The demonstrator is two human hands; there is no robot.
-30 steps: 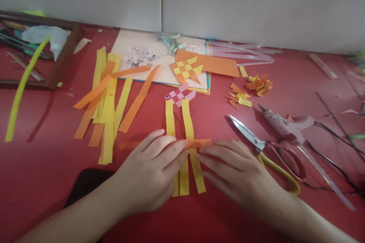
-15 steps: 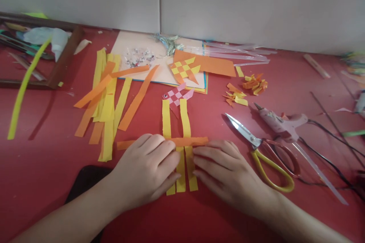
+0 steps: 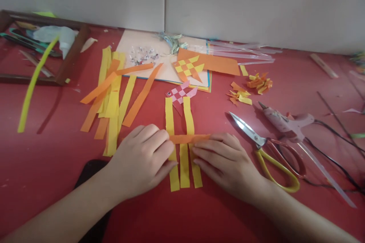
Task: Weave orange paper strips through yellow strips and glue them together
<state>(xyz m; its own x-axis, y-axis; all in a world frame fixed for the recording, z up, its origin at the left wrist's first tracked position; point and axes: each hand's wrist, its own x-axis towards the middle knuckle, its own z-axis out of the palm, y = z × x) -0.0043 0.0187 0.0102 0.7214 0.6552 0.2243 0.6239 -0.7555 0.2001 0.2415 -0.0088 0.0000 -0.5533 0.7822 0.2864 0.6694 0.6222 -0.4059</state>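
An orange paper strip lies crosswise over several upright yellow paper strips, whose lower ends fan apart toward me. The middle yellow strip shows only below the orange one. My left hand has its fingers curled down on the orange strip's left part, hiding that end. At its right end, my right hand presses the strip with fingers bent and thumb below, partly covering the right yellow strip. Just beyond the yellow tops rests a pink woven paper fish; behind it is an orange-and-yellow woven fish.
Scissors and a hot glue gun with its cord lie right of my right hand. Loose strips pile up at left, near a wooden frame. Paper scraps sit farther back. A dark flat object is under my left forearm.
My right hand has moved up and inward over the orange strip's right end, which was uncovered before. The strip's left end no longer shows beyond my left hand. The whole view has shifted slightly.
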